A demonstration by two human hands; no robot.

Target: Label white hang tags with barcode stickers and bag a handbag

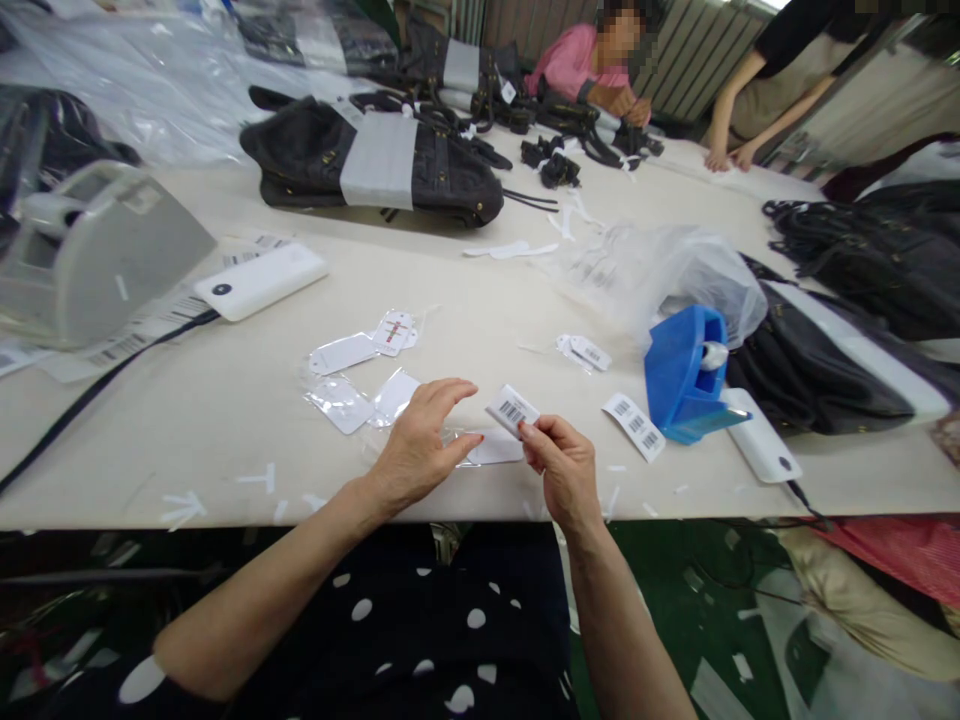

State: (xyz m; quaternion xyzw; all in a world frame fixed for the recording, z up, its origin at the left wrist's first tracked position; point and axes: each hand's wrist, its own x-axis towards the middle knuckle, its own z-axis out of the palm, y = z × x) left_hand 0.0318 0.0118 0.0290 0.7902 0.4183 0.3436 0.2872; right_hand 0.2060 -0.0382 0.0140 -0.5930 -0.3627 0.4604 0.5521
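Between thumb and fingers, my right hand (pixel 561 462) pinches a small white barcode label (pixel 513 408), its printed side facing up. To its left, my left hand (pixel 425 432) is held with thumb and fingers apart and nothing in its grasp. White hang tags in clear sleeves (pixel 341 400) lie on the table just beyond my left hand, and another white tag (pixel 496 447) rests below the label. A strip of barcode stickers (pixel 634 427) is to the right of my right hand. Farther back lies a small barcode tag in clear plastic (pixel 585 353).
A blue tape dispenser (pixel 679 375) stands at right beside a white corded device (pixel 761 435); a grey dispenser (pixel 97 250) and another white device (pixel 262 280) are at left. Black bags (pixel 450 190) lie behind, near crumpled clear plastic (pixel 637 270). Two people (pixel 577 65) work across the table.
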